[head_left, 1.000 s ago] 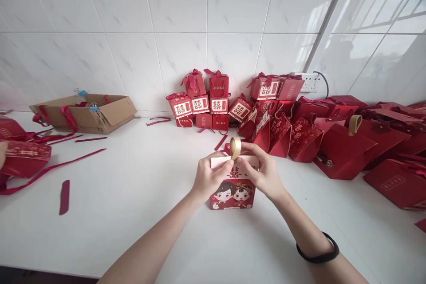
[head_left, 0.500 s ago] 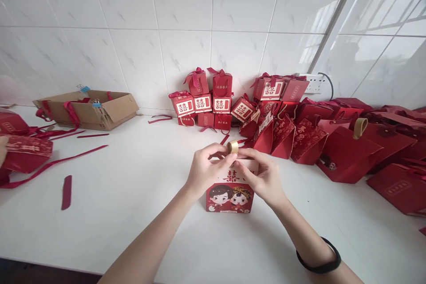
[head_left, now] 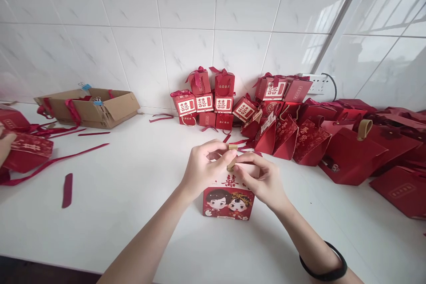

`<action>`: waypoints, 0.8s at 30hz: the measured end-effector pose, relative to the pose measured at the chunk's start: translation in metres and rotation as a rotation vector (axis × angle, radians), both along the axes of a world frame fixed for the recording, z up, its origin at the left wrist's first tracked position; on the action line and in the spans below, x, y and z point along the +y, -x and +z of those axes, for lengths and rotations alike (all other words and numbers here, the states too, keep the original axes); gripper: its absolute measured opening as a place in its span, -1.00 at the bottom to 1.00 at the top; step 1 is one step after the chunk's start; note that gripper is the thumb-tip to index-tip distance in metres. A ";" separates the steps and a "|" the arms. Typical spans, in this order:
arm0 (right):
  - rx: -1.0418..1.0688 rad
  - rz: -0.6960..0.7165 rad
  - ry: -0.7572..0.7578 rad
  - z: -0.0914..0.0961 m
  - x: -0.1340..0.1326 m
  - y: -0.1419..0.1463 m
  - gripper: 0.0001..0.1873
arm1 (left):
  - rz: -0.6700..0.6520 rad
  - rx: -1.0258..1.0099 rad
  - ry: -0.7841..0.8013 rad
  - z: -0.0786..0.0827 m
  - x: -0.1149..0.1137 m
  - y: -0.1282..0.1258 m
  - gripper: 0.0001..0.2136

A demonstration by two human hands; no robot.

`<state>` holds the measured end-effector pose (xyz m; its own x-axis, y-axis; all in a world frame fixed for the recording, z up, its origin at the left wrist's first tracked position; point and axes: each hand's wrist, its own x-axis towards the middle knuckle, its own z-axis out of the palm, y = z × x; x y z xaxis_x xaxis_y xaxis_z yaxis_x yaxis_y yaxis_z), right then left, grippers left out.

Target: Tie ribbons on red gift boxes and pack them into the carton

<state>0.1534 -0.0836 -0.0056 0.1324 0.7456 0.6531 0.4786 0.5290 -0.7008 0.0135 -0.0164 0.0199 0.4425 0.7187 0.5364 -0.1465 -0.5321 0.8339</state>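
A small red gift box [head_left: 229, 203] with a cartoon couple on its front stands on the white table [head_left: 133, 186] before me. A tan loop handle [head_left: 232, 159] rises from its top. My left hand [head_left: 203, 168] pinches this handle from the left, fingers closed. My right hand [head_left: 259, 176] pinches it from the right and rests on the box's top edge. A black band [head_left: 324, 270] circles my right wrist.
Stacked small red boxes [head_left: 208, 102] stand against the tiled wall. Several red gift bags [head_left: 339, 146] fill the right side. An open cardboard box [head_left: 88, 107] sits far left with red ribbons [head_left: 53, 162] and more red boxes nearby. Another person's hand [head_left: 4, 146] shows at the left edge.
The tan handle has been pressed down from an upright loop to a flatter one between my fingers. The box sits slightly nearer in view.
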 end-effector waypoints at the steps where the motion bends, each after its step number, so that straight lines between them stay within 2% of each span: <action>1: 0.015 0.017 0.021 0.001 0.000 -0.001 -0.94 | -0.025 -0.011 0.028 0.001 0.001 0.001 -0.80; 4: 0.074 0.111 0.119 0.002 -0.002 -0.004 -0.91 | -0.159 -0.032 0.163 0.003 0.006 0.005 -0.82; 8: 0.145 0.308 0.247 0.000 -0.001 -0.006 -0.85 | -0.390 -0.010 0.378 0.000 0.014 0.008 -0.85; 10: 0.143 0.290 0.265 -0.003 0.001 -0.005 -0.81 | -0.419 -0.035 0.393 -0.003 0.015 0.006 -0.84; 12: 0.123 0.124 0.197 -0.007 0.004 -0.002 -0.75 | -0.279 -0.122 0.307 -0.004 0.013 0.003 -0.83; 14: 0.076 -0.044 0.105 -0.011 0.005 0.000 -0.65 | 0.003 -0.257 0.160 -0.004 0.009 0.001 -0.79; 15: 0.041 -0.073 0.086 -0.013 0.005 0.001 -0.61 | 0.153 -0.322 0.086 -0.004 0.007 0.000 -0.77; 17: -0.032 0.016 0.111 -0.015 0.003 0.002 -0.52 | 0.375 -0.414 -0.030 -0.003 0.002 -0.001 -0.78; 19: -0.079 0.152 0.145 -0.016 0.001 0.004 -0.42 | 0.434 -0.434 -0.096 -0.004 -0.001 -0.002 -0.85; 21: -0.097 0.176 0.156 -0.018 0.001 0.008 -0.43 | 0.387 -0.410 -0.129 -0.007 -0.003 -0.003 -0.89; 24: -0.078 0.070 0.203 -0.022 0.005 0.013 -0.75 | 0.272 -0.347 -0.118 -0.012 -0.004 -0.006 -0.88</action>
